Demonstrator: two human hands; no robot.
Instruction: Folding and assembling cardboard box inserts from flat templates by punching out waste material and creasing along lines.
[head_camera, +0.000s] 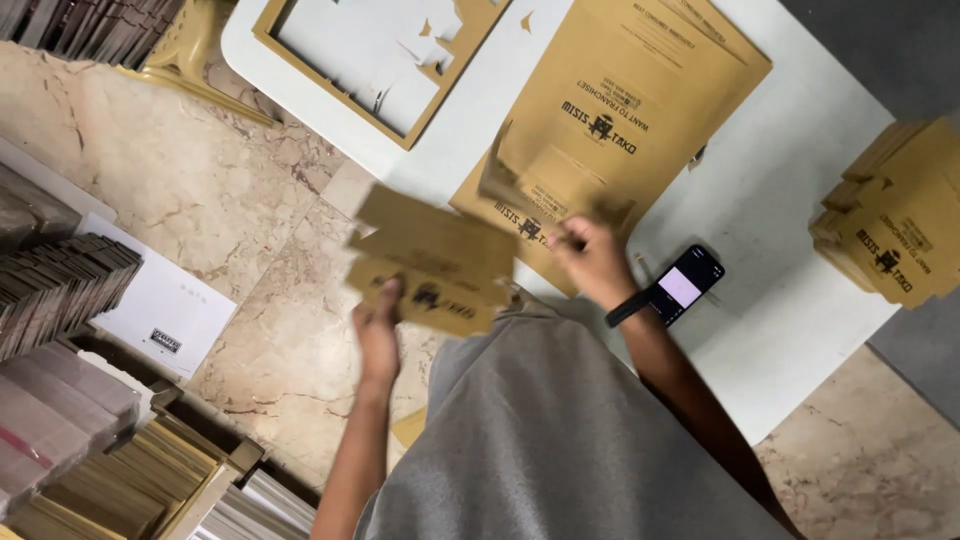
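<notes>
The left hand (378, 325) is gripping a blurred brown box (428, 262), long axis running crosswise; the right hand (590, 258) is pinching its far corner above the counter (780, 200).

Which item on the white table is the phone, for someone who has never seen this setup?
Start at the white table covered in brown cardboard sheets. Beside the right hand, just past its black wristband, lies the phone. It is the only small black slab with a lit pale screen; everything around it is brown card.
</notes>
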